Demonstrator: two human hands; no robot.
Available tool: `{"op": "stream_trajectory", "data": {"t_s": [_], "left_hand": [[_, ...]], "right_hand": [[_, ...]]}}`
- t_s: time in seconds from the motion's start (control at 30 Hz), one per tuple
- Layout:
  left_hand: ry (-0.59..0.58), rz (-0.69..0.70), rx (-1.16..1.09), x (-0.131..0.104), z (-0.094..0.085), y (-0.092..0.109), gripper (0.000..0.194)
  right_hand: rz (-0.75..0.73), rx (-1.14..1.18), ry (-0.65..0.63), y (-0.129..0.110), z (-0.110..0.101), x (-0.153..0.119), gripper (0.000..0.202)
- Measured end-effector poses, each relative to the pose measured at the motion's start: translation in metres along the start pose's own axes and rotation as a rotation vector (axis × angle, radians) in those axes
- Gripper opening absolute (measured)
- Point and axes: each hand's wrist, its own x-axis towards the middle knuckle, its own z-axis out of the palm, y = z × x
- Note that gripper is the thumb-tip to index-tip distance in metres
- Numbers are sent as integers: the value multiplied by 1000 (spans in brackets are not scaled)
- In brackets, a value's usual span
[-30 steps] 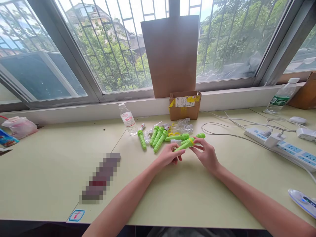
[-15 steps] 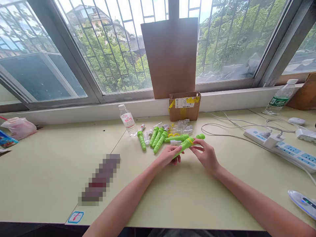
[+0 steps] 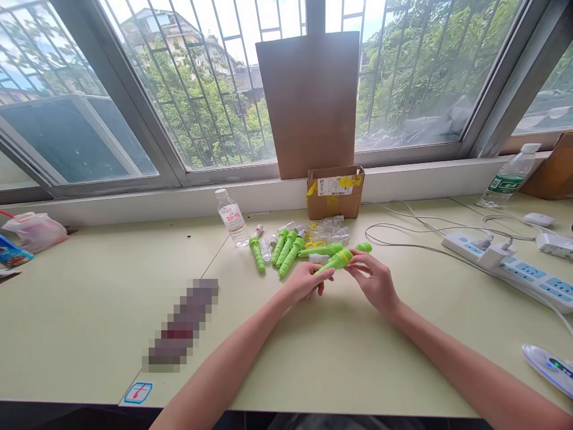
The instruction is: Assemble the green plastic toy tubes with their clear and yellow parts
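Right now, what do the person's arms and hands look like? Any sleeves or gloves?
No gloves: the left hand and right hand are bare, and no rings show on the visible fingers. Both forearms have no sleeves, watches or bracelets in view.

The green tubes (image 3: 290, 258) look ridged plastic, the taped box (image 3: 335, 206) matt cardboard.
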Motion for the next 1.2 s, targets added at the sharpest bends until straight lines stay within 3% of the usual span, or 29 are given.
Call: {"op": "stream_trajectory", "data": {"t_s": [0.2,0.4,0.63,1.0,1.2], "left_hand": [[-49,-16,-30,-2,-2,1,62],[-93,-10,-34,-2,-3,0,61],[39,12,-114,-3,3,1,43],[-18,54,-92,1,3,-3,48],[76,59,-71,-1,5,2,38]], "right_hand": [[-27,-11,-29,-3,2,0,20],[-45,21,-13,-2,1,-1,9],[-51,-23,15,-2,0,-2,8],[-30,-60,-40,0,-1,1,12],[-31,-47,6,-2,3,-1,14]]}}
